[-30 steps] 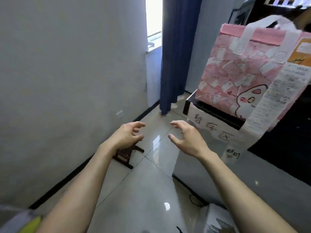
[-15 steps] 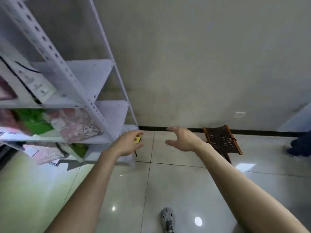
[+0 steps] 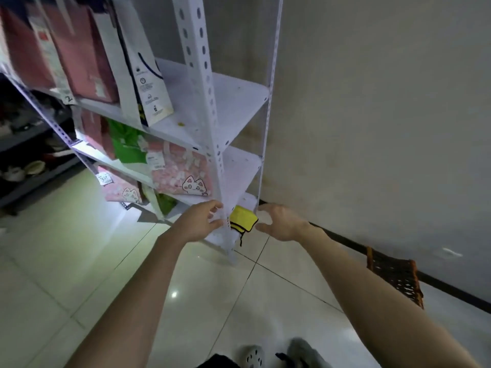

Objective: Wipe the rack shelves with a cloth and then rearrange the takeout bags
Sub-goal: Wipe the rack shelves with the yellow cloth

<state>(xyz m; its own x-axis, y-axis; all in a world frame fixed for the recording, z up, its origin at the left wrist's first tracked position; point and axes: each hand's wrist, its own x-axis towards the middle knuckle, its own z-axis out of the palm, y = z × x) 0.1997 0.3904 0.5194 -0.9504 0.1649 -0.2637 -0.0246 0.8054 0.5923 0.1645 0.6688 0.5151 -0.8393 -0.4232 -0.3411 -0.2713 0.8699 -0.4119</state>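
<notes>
Both my hands are empty and loose-fingered, left hand (image 3: 198, 221) and right hand (image 3: 282, 223) flanking the cloth (image 3: 243, 221) on the lowest shelf of the rack (image 3: 202, 102), set to grab it.

Cloth (image 3: 244, 218) on lowest shelf (image 3: 249, 201) — bags (image 3: 183, 171) above.

Matt perforated metal rack (image 3: 204, 83), glossy floor tiles (image 3: 79, 261), yellow cloth (image 3: 243, 218).

Brown wooden stool (image 3: 396, 277) against wall (image 3: 385, 102)
</notes>
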